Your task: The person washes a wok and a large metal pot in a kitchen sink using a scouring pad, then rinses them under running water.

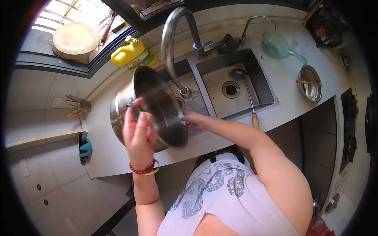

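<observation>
A large stainless steel pot (121, 97) is tilted on its side over the left sink basin (200, 103), its mouth facing right. My left hand (138, 126), with a red bead bracelet and a yellow bangle at the wrist, grips the pot's near side handle. On the opposite side, my right hand (195, 119) holds the pot by its rim; its fingers are partly hidden, as is any handle there. The tall curved faucet (166, 44) reaches down beside the pot's mouth. Water appears to lie in the left basin.
A ladle (249, 93) leans in the right basin (220, 103), its wooden handle over the edge. Right of the sink are a green plastic dipper (274, 44) and a metal bowl (310, 84) with chopsticks. A yellow detergent bottle (130, 54) stands behind the pot. A round board (76, 39) sits by the window.
</observation>
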Action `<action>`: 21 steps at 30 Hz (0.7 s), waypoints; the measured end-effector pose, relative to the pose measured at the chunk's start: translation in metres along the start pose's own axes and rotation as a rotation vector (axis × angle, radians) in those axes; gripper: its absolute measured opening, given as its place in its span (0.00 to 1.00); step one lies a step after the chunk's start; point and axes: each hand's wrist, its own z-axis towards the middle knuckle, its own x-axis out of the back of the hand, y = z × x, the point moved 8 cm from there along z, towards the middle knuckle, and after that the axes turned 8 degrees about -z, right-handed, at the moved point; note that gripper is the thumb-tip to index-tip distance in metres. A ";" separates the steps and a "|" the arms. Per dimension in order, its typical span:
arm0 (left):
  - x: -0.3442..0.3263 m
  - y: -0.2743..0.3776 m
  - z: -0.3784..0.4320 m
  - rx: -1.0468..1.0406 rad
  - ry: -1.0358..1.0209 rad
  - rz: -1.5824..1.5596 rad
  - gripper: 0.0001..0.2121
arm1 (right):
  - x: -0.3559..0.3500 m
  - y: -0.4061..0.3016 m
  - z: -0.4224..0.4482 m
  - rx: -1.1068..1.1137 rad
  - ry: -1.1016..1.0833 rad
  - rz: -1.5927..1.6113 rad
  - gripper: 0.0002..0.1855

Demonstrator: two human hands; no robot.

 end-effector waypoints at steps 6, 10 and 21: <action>0.031 0.031 -0.020 -0.068 0.009 -0.082 0.17 | 0.060 -0.002 -0.079 0.088 0.137 0.131 0.18; 0.041 0.021 -0.026 -0.053 0.027 -0.135 0.16 | 0.078 -0.025 -0.143 0.149 0.294 -0.024 0.13; 0.084 -0.092 -0.052 0.176 0.106 -0.191 0.05 | 0.133 -0.064 -0.231 0.371 0.656 -0.401 0.06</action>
